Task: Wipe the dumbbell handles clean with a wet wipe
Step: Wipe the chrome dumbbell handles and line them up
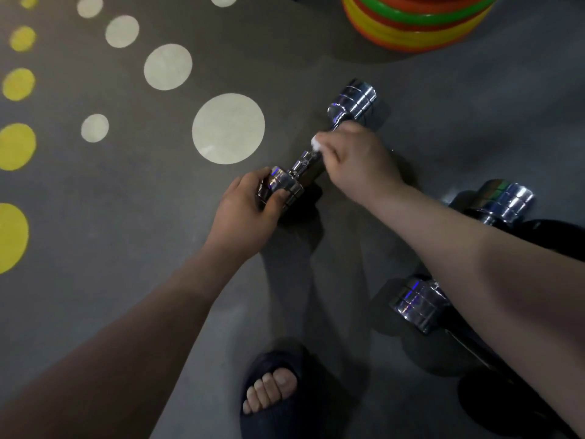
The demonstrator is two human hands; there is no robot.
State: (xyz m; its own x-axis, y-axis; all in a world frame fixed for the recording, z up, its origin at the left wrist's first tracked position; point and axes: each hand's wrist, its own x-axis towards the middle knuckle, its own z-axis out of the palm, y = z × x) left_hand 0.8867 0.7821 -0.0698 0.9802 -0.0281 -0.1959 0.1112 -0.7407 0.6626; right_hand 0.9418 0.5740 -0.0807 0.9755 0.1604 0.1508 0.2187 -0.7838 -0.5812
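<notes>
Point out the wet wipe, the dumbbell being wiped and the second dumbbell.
wet wipe (pixel 316 144): head view, the white tuft that shows at the handle.
dumbbell being wiped (pixel 354 101): head view, its far chrome head.
second dumbbell (pixel 418 304): head view, its near chrome head.

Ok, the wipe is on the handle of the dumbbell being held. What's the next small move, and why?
Probably slide the wet wipe down the dumbbell handle toward the left hand. The right hand holds it up by the far head, and the handle stretch beside the near head, which the left hand grips, shows bare.
</notes>
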